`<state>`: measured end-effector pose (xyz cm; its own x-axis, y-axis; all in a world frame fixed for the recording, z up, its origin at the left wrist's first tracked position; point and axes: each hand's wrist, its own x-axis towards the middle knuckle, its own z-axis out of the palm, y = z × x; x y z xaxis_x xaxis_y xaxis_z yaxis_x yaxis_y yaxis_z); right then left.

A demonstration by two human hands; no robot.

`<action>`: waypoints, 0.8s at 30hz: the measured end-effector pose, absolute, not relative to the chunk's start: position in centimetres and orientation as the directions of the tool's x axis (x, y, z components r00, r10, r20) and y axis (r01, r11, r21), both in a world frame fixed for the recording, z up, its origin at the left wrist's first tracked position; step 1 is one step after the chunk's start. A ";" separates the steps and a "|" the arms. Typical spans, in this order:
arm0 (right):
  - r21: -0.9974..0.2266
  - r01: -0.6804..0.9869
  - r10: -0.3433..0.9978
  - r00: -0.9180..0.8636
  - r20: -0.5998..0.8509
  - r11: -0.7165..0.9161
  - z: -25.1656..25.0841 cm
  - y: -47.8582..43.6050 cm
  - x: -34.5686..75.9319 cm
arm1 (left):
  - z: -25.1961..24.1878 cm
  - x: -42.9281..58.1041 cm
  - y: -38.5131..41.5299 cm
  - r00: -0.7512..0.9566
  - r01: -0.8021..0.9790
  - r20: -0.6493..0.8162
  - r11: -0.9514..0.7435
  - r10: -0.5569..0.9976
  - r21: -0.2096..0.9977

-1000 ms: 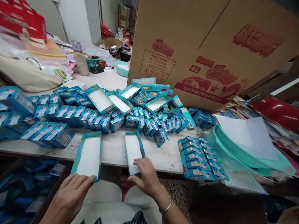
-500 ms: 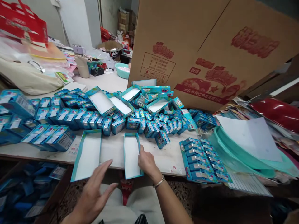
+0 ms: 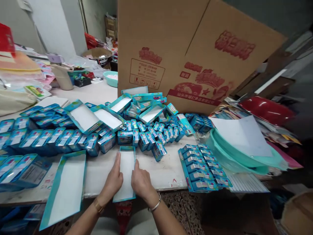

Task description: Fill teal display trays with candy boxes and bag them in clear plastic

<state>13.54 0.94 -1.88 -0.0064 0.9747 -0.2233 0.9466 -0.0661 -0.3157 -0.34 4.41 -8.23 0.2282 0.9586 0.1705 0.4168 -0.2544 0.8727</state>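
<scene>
Bracing a shallow card tray (image 3: 127, 182) from both sides, a person works at the front edge of a crowded table (image 3: 97, 173). The left hand (image 3: 115, 174) grasps the left wall and the right hand (image 3: 141, 181) the right, fingers curled and index fingers stretched along the long rims, a hold that seems meant to keep the thin walls upright. The tray lies lengthwise, directly before the person, its near end jutting past the table's edge, likely so both hands can reach it squarely. A second tray (image 3: 67, 186) lies untouched to the left, also overhanging, apparently parked within arm's reach. To the right, a filled tray (image 3: 184, 168) carries two tidy rows of small boxes, set apart perhaps to stay out of the way. Beyond the hands, loose boxes (image 3: 65, 138) line up in ranks, with more trays (image 3: 85, 116) heaped on top.

The trays are long, low rectangles of glossy blue printed card, plain matt white inside. The boxes are blocky and shiny, catching the light on their tops. A tall brown carton (image 3: 156, 32), flat-sided with red lettering, rises behind. Smooth, rounded green plastic basins (image 3: 221, 148) sit at right under a crisp white sheet (image 3: 242, 133). A slim metallic bangle (image 3: 156, 203) circles the right wrist.
</scene>
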 end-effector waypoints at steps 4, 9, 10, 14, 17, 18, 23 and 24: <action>-0.455 0.886 0.992 0.041 -0.117 -0.090 -2.0 0.2 14.7 | -7.7 -0.5 4.6 0.214 0.478 0.184 -0.267 0.959 0.837; -0.745 0.666 0.863 0.400 0.309 -0.042 -2.7 -1.6 20.1 | -4.0 -0.1 4.6 0.145 0.552 0.222 -0.265 0.964 0.791; -0.763 0.646 0.784 0.487 0.386 -0.026 -3.0 -1.5 21.5 | -3.0 0.3 5.0 0.157 0.554 0.258 -0.301 0.953 0.776; -0.775 0.630 0.766 0.523 0.374 -0.053 -4.4 0.7 25.7 | -0.4 3.2 8.4 0.231 0.531 0.324 -0.398 0.917 0.748; -0.790 0.606 0.809 0.507 0.298 -0.089 -5.0 2.7 25.9 | -0.7 6.0 11.1 0.231 0.561 0.332 -0.404 0.915 0.723; -0.797 0.597 0.799 0.522 0.298 -0.093 -5.1 3.1 25.5 | -0.9 6.8 11.7 0.216 0.576 0.339 -0.400 0.916 0.713; -0.826 0.564 0.843 0.437 0.313 0.014 -5.2 2.8 23.5 | -1.5 8.4 12.1 0.159 0.619 0.355 -0.373 0.921 0.692; -0.827 0.562 0.849 0.421 0.320 0.034 -5.3 2.5 23.4 | -1.4 8.3 12.0 0.172 0.624 0.344 -0.372 0.923 0.687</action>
